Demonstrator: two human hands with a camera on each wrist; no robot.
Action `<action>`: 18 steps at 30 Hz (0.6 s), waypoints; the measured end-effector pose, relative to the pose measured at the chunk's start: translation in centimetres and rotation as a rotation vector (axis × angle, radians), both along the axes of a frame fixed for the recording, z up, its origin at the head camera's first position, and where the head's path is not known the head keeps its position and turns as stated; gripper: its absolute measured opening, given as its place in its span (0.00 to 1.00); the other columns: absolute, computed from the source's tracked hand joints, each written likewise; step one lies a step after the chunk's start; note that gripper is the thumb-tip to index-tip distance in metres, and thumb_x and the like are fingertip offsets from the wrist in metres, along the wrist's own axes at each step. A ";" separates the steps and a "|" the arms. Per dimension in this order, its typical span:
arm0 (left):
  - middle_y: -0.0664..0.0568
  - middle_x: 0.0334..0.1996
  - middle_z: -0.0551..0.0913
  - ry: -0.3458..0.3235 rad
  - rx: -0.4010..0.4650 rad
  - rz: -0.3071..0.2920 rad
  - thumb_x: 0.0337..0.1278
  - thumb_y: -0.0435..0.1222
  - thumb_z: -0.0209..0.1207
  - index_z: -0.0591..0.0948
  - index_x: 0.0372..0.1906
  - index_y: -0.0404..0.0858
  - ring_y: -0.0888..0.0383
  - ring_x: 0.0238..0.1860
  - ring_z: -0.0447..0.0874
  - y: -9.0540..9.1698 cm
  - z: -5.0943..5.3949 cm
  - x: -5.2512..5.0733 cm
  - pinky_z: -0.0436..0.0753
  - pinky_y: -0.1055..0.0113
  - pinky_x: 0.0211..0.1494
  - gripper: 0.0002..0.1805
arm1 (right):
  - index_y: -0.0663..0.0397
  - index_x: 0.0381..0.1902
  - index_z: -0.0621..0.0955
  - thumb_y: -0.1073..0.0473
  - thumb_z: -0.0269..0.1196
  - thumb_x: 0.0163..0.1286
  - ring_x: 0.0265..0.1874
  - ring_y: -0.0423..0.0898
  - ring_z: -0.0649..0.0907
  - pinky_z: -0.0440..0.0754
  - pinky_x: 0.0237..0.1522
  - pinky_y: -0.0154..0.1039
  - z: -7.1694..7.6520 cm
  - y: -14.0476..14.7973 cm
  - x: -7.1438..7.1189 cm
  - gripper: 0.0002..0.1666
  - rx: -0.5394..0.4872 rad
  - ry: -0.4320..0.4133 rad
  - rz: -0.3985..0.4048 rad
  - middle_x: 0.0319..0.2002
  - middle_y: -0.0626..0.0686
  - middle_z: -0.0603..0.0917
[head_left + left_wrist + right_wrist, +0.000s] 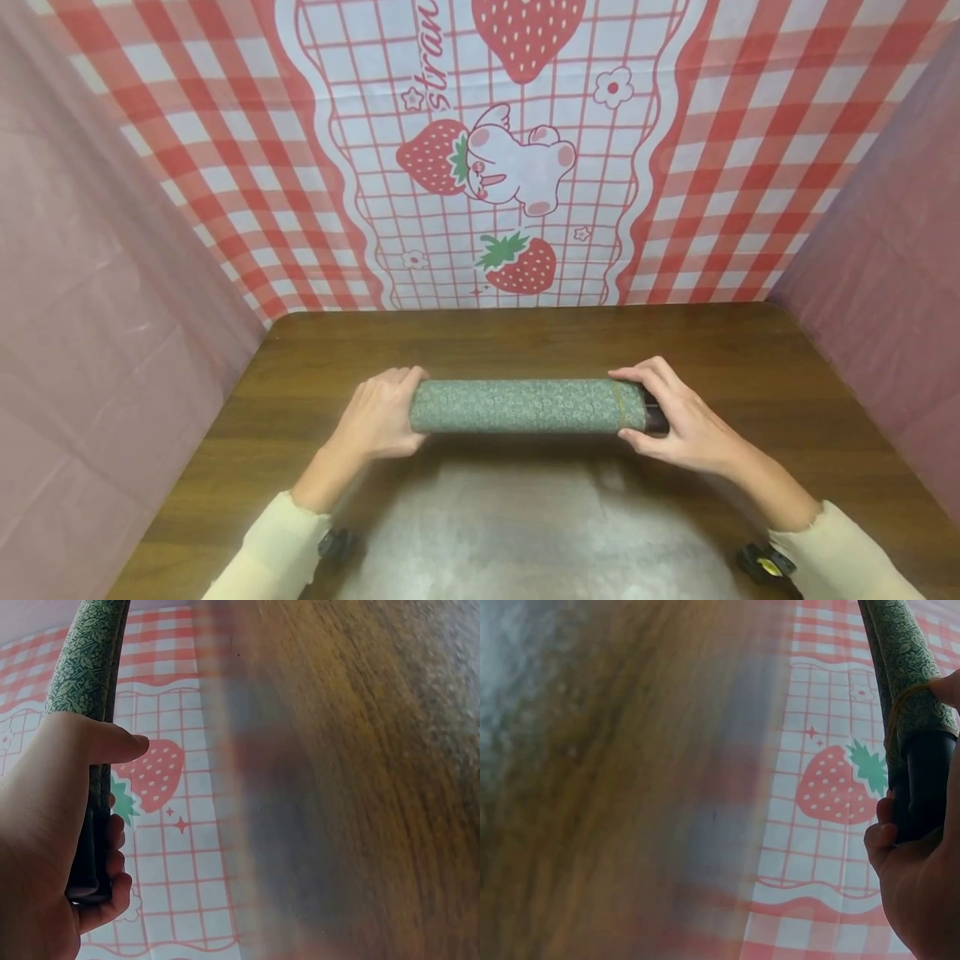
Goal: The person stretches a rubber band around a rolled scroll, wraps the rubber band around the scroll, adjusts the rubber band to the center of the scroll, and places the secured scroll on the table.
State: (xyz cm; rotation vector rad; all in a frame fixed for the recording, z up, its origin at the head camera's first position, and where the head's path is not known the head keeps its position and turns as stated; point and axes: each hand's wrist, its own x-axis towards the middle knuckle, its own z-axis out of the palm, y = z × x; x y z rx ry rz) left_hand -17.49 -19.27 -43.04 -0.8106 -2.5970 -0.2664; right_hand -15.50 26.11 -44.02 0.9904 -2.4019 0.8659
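Note:
A rolled scroll [525,406] with green patterned covering lies level across the head view, held up over the table. My left hand [378,417] grips its left end, thumb on the near side. In the left wrist view the fingers wrap round a dark, smooth end piece [88,859]. At the other end, my right hand [686,425] holds the scroll between thumb and fingers. A thin yellowish band [906,701] circles the roll there. The right wrist view shows two rolled parts side by side with dark ends [928,780], partly hidden by the hand.
Beneath is a brown wooden table [525,342] with a pale glare toward the front. A red-and-white checked cloth [360,217] printed with strawberries hangs behind it. Pink curtains [97,292] flank both sides. Small dark devices [765,567] sit at the wrists.

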 end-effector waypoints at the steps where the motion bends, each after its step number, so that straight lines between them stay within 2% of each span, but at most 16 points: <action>1: 0.47 0.38 0.91 0.001 0.000 -0.001 0.32 0.43 0.83 0.83 0.54 0.39 0.49 0.37 0.90 0.0 0.0 0.0 0.93 0.52 0.40 0.36 | 0.56 0.72 0.79 0.61 0.83 0.48 0.55 0.34 0.77 0.72 0.58 0.23 0.0 0.0 0.0 0.50 -0.011 -0.001 -0.001 0.59 0.52 0.82; 5: 0.47 0.38 0.91 0.000 0.003 0.005 0.32 0.44 0.83 0.83 0.54 0.39 0.49 0.37 0.90 0.0 0.0 0.0 0.93 0.52 0.40 0.37 | 0.62 0.65 0.78 0.61 0.83 0.45 0.55 0.34 0.78 0.70 0.60 0.20 0.0 -0.2 -0.2 0.48 -0.055 0.005 -0.004 0.57 0.54 0.83; 8: 0.46 0.38 0.91 -0.004 0.002 0.011 0.31 0.44 0.83 0.83 0.54 0.39 0.49 0.37 0.90 0.0 0.0 0.1 0.93 0.51 0.40 0.37 | 0.58 0.64 0.79 0.61 0.83 0.44 0.54 0.34 0.78 0.71 0.58 0.21 0.0 -0.3 -0.1 0.46 -0.062 0.005 -0.007 0.56 0.51 0.83; 12: 0.47 0.38 0.91 0.001 0.000 0.013 0.31 0.44 0.83 0.83 0.53 0.39 0.49 0.37 0.89 -0.1 0.1 0.1 0.93 0.52 0.39 0.36 | 0.51 0.66 0.82 0.60 0.84 0.46 0.55 0.34 0.78 0.71 0.59 0.21 0.2 -0.4 0.0 0.46 -0.043 -0.004 -0.018 0.58 0.49 0.83; 18: 0.47 0.38 0.91 -0.003 0.001 0.007 0.31 0.44 0.83 0.83 0.53 0.39 0.50 0.37 0.90 -0.1 0.0 0.0 0.93 0.51 0.40 0.36 | 0.45 0.69 0.85 0.60 0.85 0.50 0.56 0.32 0.78 0.73 0.59 0.22 0.1 -0.2 0.1 0.46 -0.016 -0.033 -0.036 0.58 0.48 0.80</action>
